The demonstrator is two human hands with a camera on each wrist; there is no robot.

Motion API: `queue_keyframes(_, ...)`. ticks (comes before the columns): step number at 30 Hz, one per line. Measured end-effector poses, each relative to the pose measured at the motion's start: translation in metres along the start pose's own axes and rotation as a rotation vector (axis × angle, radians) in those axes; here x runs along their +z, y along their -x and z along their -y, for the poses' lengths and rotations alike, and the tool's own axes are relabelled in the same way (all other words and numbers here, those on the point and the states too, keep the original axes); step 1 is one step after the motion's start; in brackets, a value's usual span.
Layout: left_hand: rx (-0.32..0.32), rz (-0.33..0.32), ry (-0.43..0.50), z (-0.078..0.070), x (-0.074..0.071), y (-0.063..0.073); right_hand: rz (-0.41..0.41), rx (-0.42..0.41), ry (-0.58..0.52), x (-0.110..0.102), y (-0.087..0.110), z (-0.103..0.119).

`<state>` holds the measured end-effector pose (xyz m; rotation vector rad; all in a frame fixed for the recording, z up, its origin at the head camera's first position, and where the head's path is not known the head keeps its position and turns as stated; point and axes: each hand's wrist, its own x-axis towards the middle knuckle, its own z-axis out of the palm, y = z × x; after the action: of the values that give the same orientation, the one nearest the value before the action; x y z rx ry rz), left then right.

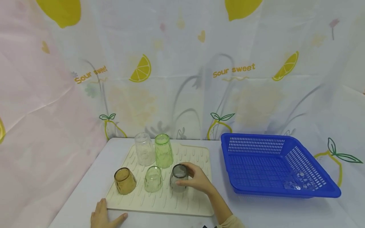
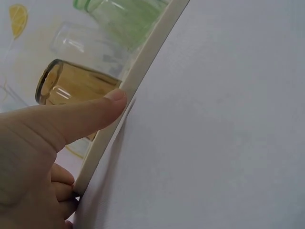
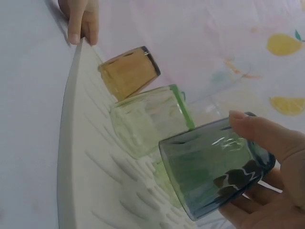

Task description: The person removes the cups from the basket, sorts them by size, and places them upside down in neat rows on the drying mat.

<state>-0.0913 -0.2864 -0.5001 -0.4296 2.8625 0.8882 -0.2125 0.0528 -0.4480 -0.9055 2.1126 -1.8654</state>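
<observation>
My right hand (image 1: 198, 180) grips a grey drinking glass (image 3: 209, 167) near its thick upper end, with the thumb on one side and the fingers round the other. The glass is at the right part of a cream ridged drying mat (image 1: 196, 202); I cannot tell whether its lower end touches. My left hand (image 1: 104, 215) rests at the mat's front left corner, its thumb stretched along the front edge. An amber glass (image 1: 125, 182) and a short pale green glass (image 1: 153, 180) stand left of the grey one. Behind them are a tall clear glass (image 1: 144, 152) and a tall green glass (image 1: 163, 153).
A blue slotted basket (image 1: 232, 177) stands on the white table right of the mat, with some clear plastic or glass (image 1: 299, 180) in its right front corner. A lemon-print cloth (image 1: 176, 95) hangs along the table's back.
</observation>
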Motion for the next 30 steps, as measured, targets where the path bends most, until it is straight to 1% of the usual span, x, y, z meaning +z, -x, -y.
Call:
queue_keyframes(3,0.000,0.001,0.017,0.001,0.001,0.000,0.005,0.006,-0.009,0.006,-0.003,-0.003)
queue_keyframes(9,-0.027,-0.004,0.072,-0.001,0.000,0.000,0.010,0.028,-0.018,0.017,-0.007,-0.011)
queue_keyframes(16,-0.012,-0.016,0.005,0.000,-0.004,-0.002,-0.013,0.056,-0.033,0.030,-0.009,-0.017)
queue_keyframes(21,-0.017,-0.008,0.014,0.000,-0.005,-0.002,-0.028,0.054,-0.011,0.039,-0.011,-0.020)
queue_keyframes(25,-0.016,-0.018,0.014,-0.001,-0.005,-0.002,-0.041,0.055,0.007,0.042,-0.012,-0.020)
queue_keyframes(30,-0.005,-0.039,-0.012,0.001,-0.005,-0.002,-0.044,0.062,0.033,0.044,-0.012,-0.019)
